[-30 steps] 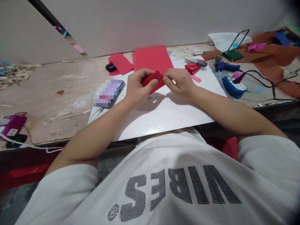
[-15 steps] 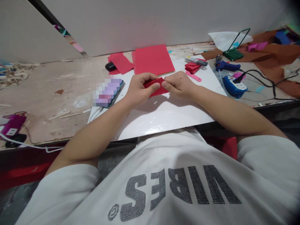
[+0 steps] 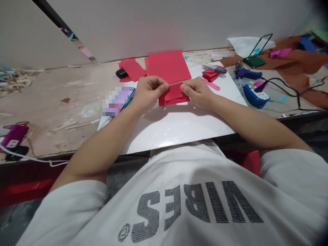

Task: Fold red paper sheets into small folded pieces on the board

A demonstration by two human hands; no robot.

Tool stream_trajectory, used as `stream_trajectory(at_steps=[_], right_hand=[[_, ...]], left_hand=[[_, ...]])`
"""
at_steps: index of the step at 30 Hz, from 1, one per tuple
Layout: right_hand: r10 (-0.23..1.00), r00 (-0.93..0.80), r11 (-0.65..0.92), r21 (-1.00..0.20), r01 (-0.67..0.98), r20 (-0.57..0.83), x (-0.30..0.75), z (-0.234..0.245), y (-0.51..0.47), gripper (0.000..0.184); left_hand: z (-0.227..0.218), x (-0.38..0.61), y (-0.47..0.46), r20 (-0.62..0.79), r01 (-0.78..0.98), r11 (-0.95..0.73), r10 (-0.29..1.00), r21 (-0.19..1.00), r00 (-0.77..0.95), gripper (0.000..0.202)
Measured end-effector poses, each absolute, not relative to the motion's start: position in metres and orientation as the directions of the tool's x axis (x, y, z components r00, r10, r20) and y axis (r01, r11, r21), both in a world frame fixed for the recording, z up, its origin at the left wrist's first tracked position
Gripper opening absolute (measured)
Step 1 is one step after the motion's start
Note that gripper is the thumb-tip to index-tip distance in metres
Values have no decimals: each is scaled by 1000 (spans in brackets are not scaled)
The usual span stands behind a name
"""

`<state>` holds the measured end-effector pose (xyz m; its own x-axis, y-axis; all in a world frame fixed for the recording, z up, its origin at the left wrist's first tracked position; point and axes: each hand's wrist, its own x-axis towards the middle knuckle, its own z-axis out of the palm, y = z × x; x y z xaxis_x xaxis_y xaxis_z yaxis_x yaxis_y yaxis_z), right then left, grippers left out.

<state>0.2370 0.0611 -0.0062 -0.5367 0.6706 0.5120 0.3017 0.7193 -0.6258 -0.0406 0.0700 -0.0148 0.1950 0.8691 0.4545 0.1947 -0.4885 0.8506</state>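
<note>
Between my hands is a small folded piece of red paper [image 3: 175, 94], held over the white board [image 3: 159, 131]. My left hand [image 3: 151, 90] pinches its upper left edge between thumb and fingers. Its upper right edge is pinched in my right hand [image 3: 198, 90]. A fold or flap shows along the paper's lower part. Just beyond it lies a larger stack of red paper sheets [image 3: 167, 65]. Smaller folded red pieces [image 3: 210, 74] lie right of the stack, with a grey utility knife [image 3: 216, 68] on top and a pink cutter [image 3: 212, 84] beside them.
Left of my left hand lies a phone [image 3: 120, 100]. A black object [image 3: 121, 73] sits under red scraps. On the right are a blue glue gun [image 3: 248, 73], a blue power strip [image 3: 256, 95] with a black cable, and brown sheets [image 3: 282, 66]. Wood scraps litter the table [image 3: 66, 82].
My hands have moved slightly apart. The red paper, earlier mostly covered by my fingers, now shows a wider face with a fold between them.
</note>
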Motion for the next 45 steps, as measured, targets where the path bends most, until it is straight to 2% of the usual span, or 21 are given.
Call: stream_trajectory(at_steps=[7,11,14,19,23,25,27,29,32,34,36,39,42,45], right_hand=[[671,-560,702,-660,269,486,236,-3,58,63],[631,-587,713,-677,183,507,231,-3,55,63],[634,-570,714,-679,172,523,231,-7,60,66],[657,-539,712,-668,214,527,232,-12,65,64],[677,-572,681,-689,249,463,235,-11,72,63],[701,-548,681,-658,323,456,244,-10,87,61],[743,-405,669,-567,480,534,262,-8,112,57],[765,-214,566,-475,674,607,289,-5,138,47],[830,2,298,-447,843,557,328,-2,160,41],[902,99,99,-423,901,421,342,-3,160,47],[946,154,-30,-397,917,286,344,-6,154,55],[933,172,-18,-436,900,316,338,-12,150,58],[919,132,71,-486,871,371,341,-14,153,53],[955,127,-4,-419,908,267,350,-8,152,47]], left_hand=[[-4,-34,51,373,228,-442,881,868,290,37],[2,-32,40,285,264,-398,880,878,379,32],[3,-32,38,280,286,-398,884,872,374,30],[1,-33,43,324,260,-418,883,870,339,30],[-2,-30,42,316,274,-407,893,872,321,34],[-5,-28,41,313,271,-403,894,874,320,37],[-7,-27,42,314,255,-395,899,883,306,40],[-11,-25,48,334,214,-392,906,895,262,44],[-15,-24,63,383,140,-401,913,905,141,45],[-18,-26,73,393,116,-394,919,912,36,42],[-19,-29,81,372,104,-365,926,925,-64,42],[-13,-28,94,297,111,-287,950,952,-94,45],[6,-4,117,256,128,-253,967,959,-9,41],[31,54,147,231,149,-246,966,958,114,34]])
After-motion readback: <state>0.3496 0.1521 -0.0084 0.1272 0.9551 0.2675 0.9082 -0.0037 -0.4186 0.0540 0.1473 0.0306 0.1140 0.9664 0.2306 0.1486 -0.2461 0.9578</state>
